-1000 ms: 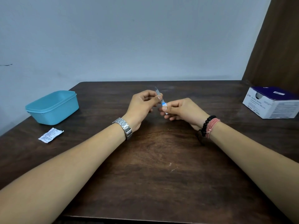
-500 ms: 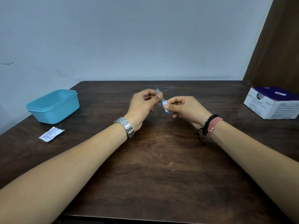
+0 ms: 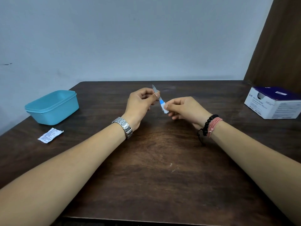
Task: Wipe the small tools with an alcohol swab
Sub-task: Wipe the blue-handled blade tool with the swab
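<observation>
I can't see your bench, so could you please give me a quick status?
Left hand pinches small tool. Right hand pinches swab around its lower end. Nothing in the way.

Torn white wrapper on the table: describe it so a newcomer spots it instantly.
Start at the dark wooden table and go to its left side, where a teal plastic tub sits. Just in front of the tub, nearer the camera, lies the torn white wrapper: flat, printed with fine text, the only paper scrap there.
</observation>
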{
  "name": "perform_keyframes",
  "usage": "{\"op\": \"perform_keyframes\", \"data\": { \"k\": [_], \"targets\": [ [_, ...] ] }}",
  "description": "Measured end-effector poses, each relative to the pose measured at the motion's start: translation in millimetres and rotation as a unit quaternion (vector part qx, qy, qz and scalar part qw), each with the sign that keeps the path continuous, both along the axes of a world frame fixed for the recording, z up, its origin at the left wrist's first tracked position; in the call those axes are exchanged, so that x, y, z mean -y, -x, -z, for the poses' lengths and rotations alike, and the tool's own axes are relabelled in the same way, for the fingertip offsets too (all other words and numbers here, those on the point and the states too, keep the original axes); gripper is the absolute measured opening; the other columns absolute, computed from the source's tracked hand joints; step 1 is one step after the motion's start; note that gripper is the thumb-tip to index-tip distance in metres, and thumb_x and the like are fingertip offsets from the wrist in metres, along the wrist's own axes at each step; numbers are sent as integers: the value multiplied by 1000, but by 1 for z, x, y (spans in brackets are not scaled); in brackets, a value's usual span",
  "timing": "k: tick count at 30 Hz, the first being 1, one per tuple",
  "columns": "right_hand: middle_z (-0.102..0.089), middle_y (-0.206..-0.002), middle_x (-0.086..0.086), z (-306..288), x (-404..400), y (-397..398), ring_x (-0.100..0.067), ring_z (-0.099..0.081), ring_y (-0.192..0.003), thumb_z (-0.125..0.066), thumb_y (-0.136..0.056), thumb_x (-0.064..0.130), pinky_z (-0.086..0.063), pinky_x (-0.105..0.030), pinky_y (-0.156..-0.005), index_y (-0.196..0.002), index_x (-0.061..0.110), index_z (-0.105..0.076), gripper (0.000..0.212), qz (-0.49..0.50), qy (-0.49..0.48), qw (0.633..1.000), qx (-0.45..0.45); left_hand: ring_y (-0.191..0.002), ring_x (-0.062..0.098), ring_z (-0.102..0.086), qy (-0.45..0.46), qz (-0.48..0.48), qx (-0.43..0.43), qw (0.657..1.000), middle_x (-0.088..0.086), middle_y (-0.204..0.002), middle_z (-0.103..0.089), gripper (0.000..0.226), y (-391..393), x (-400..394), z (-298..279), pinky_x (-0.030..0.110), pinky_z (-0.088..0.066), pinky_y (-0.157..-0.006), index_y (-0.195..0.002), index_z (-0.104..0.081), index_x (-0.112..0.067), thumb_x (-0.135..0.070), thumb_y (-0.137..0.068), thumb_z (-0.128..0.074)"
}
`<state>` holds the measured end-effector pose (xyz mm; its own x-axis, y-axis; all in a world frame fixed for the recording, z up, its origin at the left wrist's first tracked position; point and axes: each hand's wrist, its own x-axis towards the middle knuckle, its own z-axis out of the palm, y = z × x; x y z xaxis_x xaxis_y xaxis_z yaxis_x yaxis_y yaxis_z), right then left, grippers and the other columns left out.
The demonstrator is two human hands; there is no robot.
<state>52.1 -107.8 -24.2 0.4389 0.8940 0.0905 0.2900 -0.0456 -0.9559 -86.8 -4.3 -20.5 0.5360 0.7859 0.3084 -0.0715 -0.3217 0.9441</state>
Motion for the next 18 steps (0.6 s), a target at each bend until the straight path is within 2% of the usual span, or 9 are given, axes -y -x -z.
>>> {"op": "perform_keyframes", "data": {
  "k": [5,10,18],
  "targets": [
    [-69,-74,2,-1,0,2,-2,-60,-62,-68,-90,16,-51,-15,-57,-85,16,-74,8,26,-24,999,42,-74,8,-67,-8,11,-15,1000,5,-91,-75,5,-3,0,3,21,-47,-61,-88,-70,-20,-25,-89,-71],
    [-68,-76,0,-1,-1,3,-5,-61,-66,-65,-91,17,-52,-17,-59,-91,12,-73,9,15,-10,999,46,-73,6,-67,-10,-4,0,1000,-1,-87,-76,10,-2,-2,2,18,-46,-59,-94,-72,-16,-24,-89,-71],
    [-70,-77,1,2,-2,2,-5,-63,-67,-66,-90,19,-53,-20,-61,-85,15,-73,9,28,-25,998,54,-68,3,-64,-12,2,4,1000,-4,-82,-74,6,-5,0,4,15,-45,-56,-87,-69,-18,-23,-90,-70]
  ]
}}
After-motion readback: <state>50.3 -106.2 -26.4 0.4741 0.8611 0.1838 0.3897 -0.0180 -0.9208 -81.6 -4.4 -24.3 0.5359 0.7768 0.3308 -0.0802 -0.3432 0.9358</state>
